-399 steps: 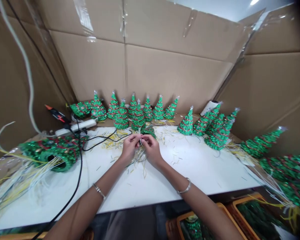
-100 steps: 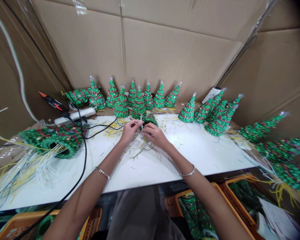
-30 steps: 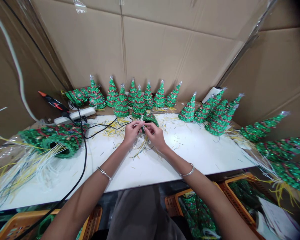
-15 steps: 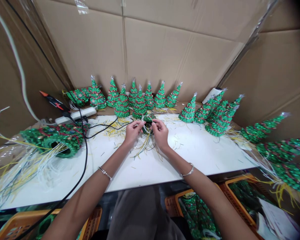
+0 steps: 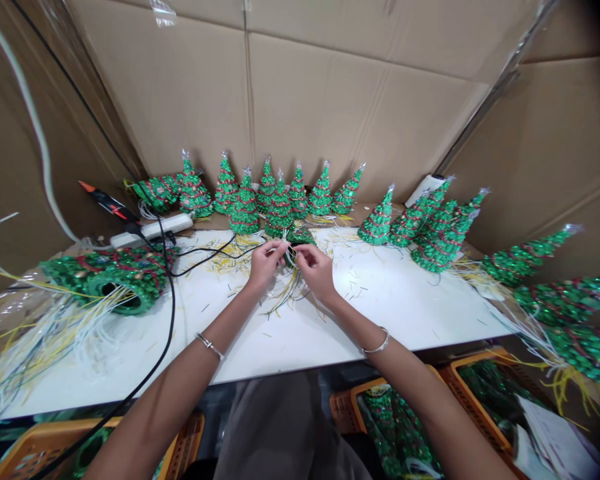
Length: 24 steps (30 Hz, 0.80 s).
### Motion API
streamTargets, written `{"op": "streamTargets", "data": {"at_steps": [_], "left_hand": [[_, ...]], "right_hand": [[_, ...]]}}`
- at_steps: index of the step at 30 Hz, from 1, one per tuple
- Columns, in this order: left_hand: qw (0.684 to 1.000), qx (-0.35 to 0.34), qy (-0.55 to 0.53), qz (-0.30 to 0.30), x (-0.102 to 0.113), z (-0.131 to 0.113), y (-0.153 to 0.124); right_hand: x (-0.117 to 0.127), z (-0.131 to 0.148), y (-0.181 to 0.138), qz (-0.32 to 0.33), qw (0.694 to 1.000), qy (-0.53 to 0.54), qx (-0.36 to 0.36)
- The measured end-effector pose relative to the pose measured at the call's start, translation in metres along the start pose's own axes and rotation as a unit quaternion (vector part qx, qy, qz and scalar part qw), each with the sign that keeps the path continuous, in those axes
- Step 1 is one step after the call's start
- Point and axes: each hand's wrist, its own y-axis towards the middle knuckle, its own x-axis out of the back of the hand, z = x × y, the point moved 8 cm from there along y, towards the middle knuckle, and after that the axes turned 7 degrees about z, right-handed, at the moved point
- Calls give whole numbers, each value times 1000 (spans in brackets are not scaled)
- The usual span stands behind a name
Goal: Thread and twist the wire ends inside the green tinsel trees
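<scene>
Both hands meet over a small green tree that lies on the white table, its base toward me and partly hidden by my fingers. My left hand pinches pale wires that come out of the base. Close by on the right, my right hand is closed in a pinch on the same wires. Yellow, white and dark wire ends fan out on the table below the hands.
Several decorated trees stand along the cardboard wall. Larger trees with long wires lie at left, beside a power strip and a black-orange tool. A black cable crosses the table. Orange baskets sit below its edge.
My right hand has moved slightly left and closer to my left hand, bringing the pinched wires together. The left hand has barely moved.
</scene>
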Motion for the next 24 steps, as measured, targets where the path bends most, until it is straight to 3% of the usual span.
{"op": "streamTargets", "data": {"at_steps": [24], "left_hand": [[1000, -2, 5, 0, 1, 1, 1]], "right_hand": [[-2, -2, 3, 9, 995, -102, 13]]}}
